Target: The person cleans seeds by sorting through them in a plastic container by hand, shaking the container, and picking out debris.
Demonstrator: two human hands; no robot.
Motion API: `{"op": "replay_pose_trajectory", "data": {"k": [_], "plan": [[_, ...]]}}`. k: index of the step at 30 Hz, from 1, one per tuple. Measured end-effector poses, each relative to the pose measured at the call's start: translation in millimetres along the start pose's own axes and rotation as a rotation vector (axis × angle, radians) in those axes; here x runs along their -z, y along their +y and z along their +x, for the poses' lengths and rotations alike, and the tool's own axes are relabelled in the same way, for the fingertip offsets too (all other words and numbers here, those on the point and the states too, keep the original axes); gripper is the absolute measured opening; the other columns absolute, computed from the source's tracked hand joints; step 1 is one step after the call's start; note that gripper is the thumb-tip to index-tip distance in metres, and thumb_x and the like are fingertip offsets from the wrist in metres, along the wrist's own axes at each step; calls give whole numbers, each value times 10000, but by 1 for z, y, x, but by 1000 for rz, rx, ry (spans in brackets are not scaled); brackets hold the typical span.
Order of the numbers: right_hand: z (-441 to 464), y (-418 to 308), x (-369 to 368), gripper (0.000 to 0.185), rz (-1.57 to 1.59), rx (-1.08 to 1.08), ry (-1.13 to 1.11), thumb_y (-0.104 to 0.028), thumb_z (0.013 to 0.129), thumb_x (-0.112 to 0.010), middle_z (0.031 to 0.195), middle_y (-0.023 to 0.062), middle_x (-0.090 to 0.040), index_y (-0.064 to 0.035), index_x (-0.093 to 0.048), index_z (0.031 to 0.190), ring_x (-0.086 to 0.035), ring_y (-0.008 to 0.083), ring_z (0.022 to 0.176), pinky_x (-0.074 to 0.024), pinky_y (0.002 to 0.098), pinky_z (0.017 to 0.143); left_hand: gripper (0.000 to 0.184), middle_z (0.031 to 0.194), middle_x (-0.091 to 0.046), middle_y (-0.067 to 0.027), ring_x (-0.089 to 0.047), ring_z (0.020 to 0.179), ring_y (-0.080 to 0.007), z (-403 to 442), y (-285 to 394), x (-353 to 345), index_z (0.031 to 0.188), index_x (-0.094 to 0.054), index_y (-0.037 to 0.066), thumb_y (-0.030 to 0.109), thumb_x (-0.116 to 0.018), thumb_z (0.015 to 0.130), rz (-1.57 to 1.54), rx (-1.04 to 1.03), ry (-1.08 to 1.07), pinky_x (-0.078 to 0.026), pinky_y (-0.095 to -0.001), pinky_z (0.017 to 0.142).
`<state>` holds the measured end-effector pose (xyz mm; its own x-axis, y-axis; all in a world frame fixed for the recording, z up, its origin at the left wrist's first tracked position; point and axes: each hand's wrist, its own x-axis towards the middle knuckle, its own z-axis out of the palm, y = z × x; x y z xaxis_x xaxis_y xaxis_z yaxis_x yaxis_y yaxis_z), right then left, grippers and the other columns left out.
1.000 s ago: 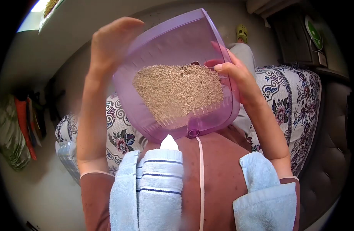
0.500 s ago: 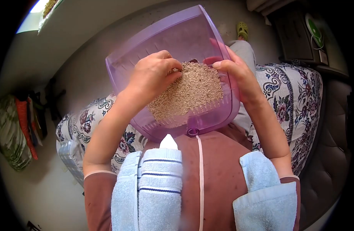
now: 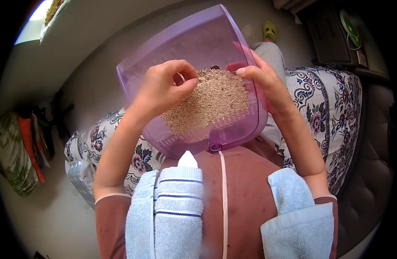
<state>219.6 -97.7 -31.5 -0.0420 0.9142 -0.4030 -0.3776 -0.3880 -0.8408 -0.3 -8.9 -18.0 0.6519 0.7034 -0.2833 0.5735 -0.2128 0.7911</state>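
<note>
A translucent purple plastic bin (image 3: 172,31) with slotted walls is tilted over my lap. Pale brown grain (image 3: 224,97), mixed with some darker bits, lies heaped inside it. My right hand (image 3: 265,82) grips the bin's right side, thumb over the rim and fingers behind the wall. Over the left part of the grain is my left hand (image 3: 170,84), thumb and forefinger pinched together. Whatever may be between those fingertips is too small to make out. Near the bin's front edge a round spout-like fitting (image 3: 215,147) faces my body.
Under and beside me is a bed or seat with a patterned cover (image 3: 319,108). Light blue towels (image 3: 179,207) hang over my shoulders. A green clog (image 3: 269,31) shows on a foot beyond the bin. Clothes (image 3: 17,155) hang at left; a dark cabinet (image 3: 325,39) stands at upper right.
My left hand has lifted slightly off the grain and drawn a little to the left, its thumb and forefinger now pinched in a ring. The right hand keeps its grip on the bin.
</note>
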Motion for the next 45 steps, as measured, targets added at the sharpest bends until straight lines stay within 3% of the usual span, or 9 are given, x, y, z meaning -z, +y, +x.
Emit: {"op": "replay_pose_trajectory", "data": {"k": [8, 23, 29, 32, 38, 42, 43, 44, 45], "plan": [[3, 3, 0, 709, 1, -5, 5, -170, 802, -583, 1151, 170, -563, 0, -321, 1440, -568, 184, 1029, -449, 286, 916, 169, 870, -678, -77, -671, 740, -112, -7, -2, 15, 985, -649, -16, 140, -631, 921, -892, 382, -225, -581, -225, 684], [0, 1, -3, 729, -29, -7, 23, -208, 794, -599, 1156, 171, -556, -6, -328, 1439, -568, 193, 1037, -449, 288, 924, 176, 930, -688, -116, -693, 772, -145, -12, 4, 15, 1024, -640, -34, 108, -615, 923, -1051, 368, -262, -601, -265, 717], [0, 0, -2, 740, -22, -7, 13, -216, 795, -600, 1154, 177, -556, -2, -315, 1444, -572, 199, 1032, -452, 292, 920, 68, 833, -673, -50, -667, 697, -155, -10, 6, 7, 888, -636, 39, 106, -648, 883, -366, 143, -233, -536, -280, 588], [0, 0, -2, 730, -3, -2, 12, -198, 799, -596, 1146, 175, -562, 0, -314, 1443, -573, 197, 1028, -455, 293, 915, 55, 775, -639, -45, -663, 707, -207, -18, 14, -1, 819, -618, 65, 101, -660, 827, 841, -397, 84, -513, -310, 579], [0, 1, -1, 726, 37, -12, 14, -175, 795, -600, 1135, 171, -568, 0, -317, 1441, -574, 192, 1020, -452, 294, 916, 57, 754, -614, -43, -640, 679, -227, -14, 24, 11, 791, -604, 85, 95, -660, 793, 849, -338, 46, -511, -324, 597], [-1, 0, -1, 734, 29, -6, 18, -182, 793, -601, 1128, 167, -571, -1, -314, 1443, -573, 190, 1019, -452, 298, 915, 153, 862, -690, 0, -590, 687, -35, 11, 4, 68, 998, -689, 28, 31, -673, 846, 21, -250, 209, -496, -184, 610], [-2, 0, -1, 734, 28, -11, 16, -184, 793, -601, 1128, 166, -572, -1, -314, 1443, -572, 190, 1019, -452, 298, 916, 364, 894, -705, -91, -683, 727, -171, 25, -7, 86, 1126, -643, 17, 201, -729, 824, -61, -217, 433, -538, -274, 678], [-3, 0, -1, 734, 26, -13, 12, -185, 794, -601, 1128, 164, -574, -1, -313, 1443, -572, 189, 1019, -451, 298, 917, 527, 1015, -691, -135, -689, 868, -218, 28, -6, 104, 1241, -574, 23, 300, -729, 821, 533, -20, 651, -539, -337, 773], [-2, -1, -1, 734, 23, -12, 8, -187, 794, -600, 1127, 163, -575, -1, -313, 1443, -571, 189, 1020, -451, 298, 917, 581, 1217, -612, -168, -634, 1052, -286, 44, -49, 125, 1301, -531, 62, 348, -711, 828, 1267, -118, 902, -505, -388, 878]]}}
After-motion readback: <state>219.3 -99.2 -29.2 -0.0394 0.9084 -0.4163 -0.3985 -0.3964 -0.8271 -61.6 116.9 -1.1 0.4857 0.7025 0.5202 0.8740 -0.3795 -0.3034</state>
